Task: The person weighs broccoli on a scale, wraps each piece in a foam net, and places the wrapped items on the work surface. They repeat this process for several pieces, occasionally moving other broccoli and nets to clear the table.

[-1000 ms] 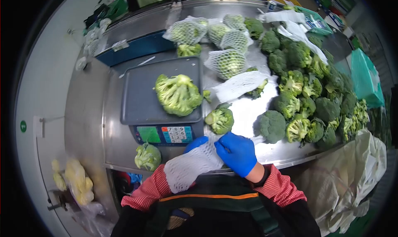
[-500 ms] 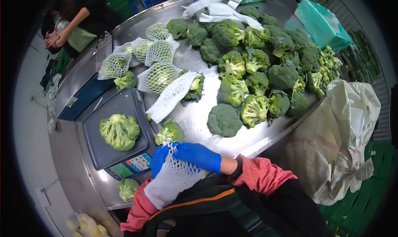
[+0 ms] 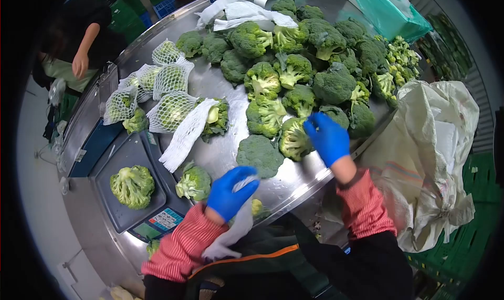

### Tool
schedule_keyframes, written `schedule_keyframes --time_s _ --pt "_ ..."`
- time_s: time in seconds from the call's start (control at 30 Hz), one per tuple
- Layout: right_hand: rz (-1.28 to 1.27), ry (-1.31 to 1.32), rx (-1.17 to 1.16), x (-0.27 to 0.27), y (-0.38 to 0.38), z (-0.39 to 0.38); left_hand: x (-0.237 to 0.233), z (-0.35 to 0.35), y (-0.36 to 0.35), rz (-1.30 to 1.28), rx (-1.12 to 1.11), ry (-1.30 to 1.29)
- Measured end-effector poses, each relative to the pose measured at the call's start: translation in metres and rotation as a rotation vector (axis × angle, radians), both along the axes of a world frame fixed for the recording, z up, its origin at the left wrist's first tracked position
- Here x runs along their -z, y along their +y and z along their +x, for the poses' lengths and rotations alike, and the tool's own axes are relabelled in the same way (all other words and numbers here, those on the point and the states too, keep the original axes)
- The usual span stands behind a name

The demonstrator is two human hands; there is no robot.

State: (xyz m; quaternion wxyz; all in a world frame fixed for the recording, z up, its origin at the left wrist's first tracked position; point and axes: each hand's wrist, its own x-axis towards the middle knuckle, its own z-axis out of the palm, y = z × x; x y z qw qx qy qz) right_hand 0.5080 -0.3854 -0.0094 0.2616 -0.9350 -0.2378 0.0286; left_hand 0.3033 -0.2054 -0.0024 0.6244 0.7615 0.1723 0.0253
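My left hand (image 3: 231, 194), in a blue glove, is closed round a white foam-net sleeve (image 3: 233, 234) that hangs down over my lap. My right hand (image 3: 328, 138), also gloved in blue, is over the near edge of the broccoli pile, its fingers extended and apart. Its fingertips are right at a broccoli head (image 3: 294, 139) lying with the cut stalks up. Left of that head, a dark green broccoli crown (image 3: 260, 156) sits on the steel table (image 3: 286, 182). Beside my left hand lies another broccoli head (image 3: 193, 183).
A scale (image 3: 131, 158) on the left bears one broccoli (image 3: 132, 187). Several netted broccoli (image 3: 172, 111) lie behind it, with loose net sleeves (image 3: 252, 12) at the back. A large white sack (image 3: 420, 163) stands right; another person's hand (image 3: 80, 64) shows at top left.
My hands have separated: the right one has gone forward and right to the pile, while the left keeps the net sleeve. The view has shifted; the other person's arm has moved.
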Motion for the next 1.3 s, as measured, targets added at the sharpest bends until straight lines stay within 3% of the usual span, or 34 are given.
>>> schedule_keyframes --time_s 0.07,0.13,0.23,0.33,0.37,0.43,0.5,0.53,0.63,0.7,0.77,0.83,0.87,0.9,0.93,1.0,1.03,1.1,1.17,1.3 --pt "-0.143 -0.063 -0.083 0.026 -0.008 0.034 -0.001 0.044 -0.007 0.42 0.223 -0.199" --pt "-0.251 0.028 -0.159 0.033 -0.006 0.052 0.011 0.082 -0.024 0.601 0.275 -0.232" --pt "-0.444 0.18 -0.224 0.033 0.004 0.057 0.029 0.122 -0.042 0.791 0.355 -0.015" --pt "-0.54 0.219 -0.194 0.037 0.009 0.053 0.031 0.127 -0.05 0.817 0.381 0.077" --pt "-0.504 0.239 -0.184 0.033 0.006 0.05 0.031 0.124 -0.048 0.796 0.348 0.001" --pt "-0.429 0.268 -0.209 0.028 -0.005 0.041 0.03 0.105 -0.038 0.766 0.241 -0.132" --pt "-0.225 0.296 -0.2 0.03 -0.019 0.029 -0.011 0.076 -0.017 0.75 0.078 -0.18" --pt "-0.104 0.309 -0.18 0.04 -0.026 0.026 -0.03 0.06 0.002 0.845 -0.034 -0.205" --pt "-0.057 0.145 -0.08 0.011 -0.016 0.0 -0.06 -0.009 0.087 1.121 -0.479 -0.29" --pt "0.003 0.074 -0.072 -0.013 -0.002 -0.012 -0.091 -0.055 0.134 1.192 -0.774 -0.115" --pt "0.111 0.043 -0.138 -0.03 0.019 -0.018 -0.077 -0.101 0.186 1.301 -0.905 0.219" --pt "0.291 0.232 -0.206 -0.038 0.05 -0.025 -0.053 -0.13 0.226 0.825 -0.834 0.681" --pt "0.343 0.293 -0.269 -0.037 0.066 -0.029 -0.022 -0.155 0.261 0.549 -0.784 0.565" --pt "0.399 0.488 -0.238 -0.047 0.088 -0.041 -0.031 -0.16 0.265 0.279 -0.723 0.444" --pt "0.441 0.485 -0.309 -0.041 0.108 -0.047 -0.04 -0.166 0.267 0.009 -0.663 0.41" --pt "0.537 0.671 -0.388 -0.04 0.154 -0.067 -0.052 -0.2 0.244 0.795 -0.214 0.22" --pt "0.561 0.563 -0.465 -0.035 0.178 -0.076 -0.067 -0.198 0.233 0.674 -0.289 0.388" --pt "0.529 0.837 -0.364 -0.043 0.224 -0.103 -0.096 -0.192 0.213 0.448 -0.441 0.741" --pt "0.481 0.841 -0.381 -0.039 0.268 -0.12 0.018 -0.231 0.224 -0.659 -0.964 -0.382" --pt "0.535 0.823 -0.444 -0.017 0.336 -0.13 0.045 -0.262 0.219 -0.367 -0.887 -0.287"
